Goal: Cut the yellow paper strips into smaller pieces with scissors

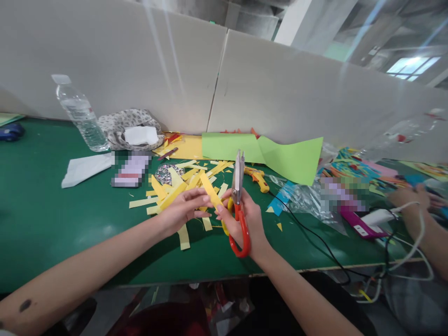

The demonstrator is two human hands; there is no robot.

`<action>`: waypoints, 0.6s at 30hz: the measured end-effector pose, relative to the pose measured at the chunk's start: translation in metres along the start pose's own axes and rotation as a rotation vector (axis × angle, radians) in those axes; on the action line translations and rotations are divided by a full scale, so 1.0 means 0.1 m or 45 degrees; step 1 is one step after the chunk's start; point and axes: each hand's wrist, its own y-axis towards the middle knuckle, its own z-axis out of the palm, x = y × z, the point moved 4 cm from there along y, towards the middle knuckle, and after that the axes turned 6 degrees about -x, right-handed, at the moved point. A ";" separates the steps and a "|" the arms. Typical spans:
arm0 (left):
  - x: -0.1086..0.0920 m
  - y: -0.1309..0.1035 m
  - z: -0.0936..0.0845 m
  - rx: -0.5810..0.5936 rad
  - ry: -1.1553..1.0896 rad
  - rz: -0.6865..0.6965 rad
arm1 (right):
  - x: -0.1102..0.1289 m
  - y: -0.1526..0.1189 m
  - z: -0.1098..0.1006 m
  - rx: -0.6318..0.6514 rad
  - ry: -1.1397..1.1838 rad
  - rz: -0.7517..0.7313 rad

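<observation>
My right hand (247, 221) holds scissors (242, 228) with red and yellow handles, their blades pointing up and away from me. Between its thumb and fingers it also pinches the lower end of a yellow paper strip (210, 188). My left hand (185, 207) has its thumb and fingertips on the left edge of that same strip, with the lower fingers loosely curled. Under and beyond both hands lies a loose pile of yellow paper strips (161, 189). A clear packet of small shiny pieces (168, 174) sits partly beneath the pile.
Behind stand green paper (231, 147) and a yellow glue gun (258, 178) with a black cable. A water bottle (82, 116) and patterned cloth pouch (133, 123) are at left. At right are crumpled plastic (304, 200), a purple power strip (362, 226), and another person's hand (409, 198).
</observation>
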 end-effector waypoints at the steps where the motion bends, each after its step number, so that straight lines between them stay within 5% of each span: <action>1: 0.02 -0.01 0.02 0.039 0.045 -0.002 | -0.01 -0.01 0.01 0.019 -0.020 -0.028; 14: -0.05 0.04 -0.05 -0.057 0.166 0.114 | -0.03 -0.02 0.01 0.010 -0.187 -0.136; 18: -0.07 0.05 -0.09 -0.129 0.199 0.154 | 0.04 -0.02 -0.02 0.005 -0.374 -0.304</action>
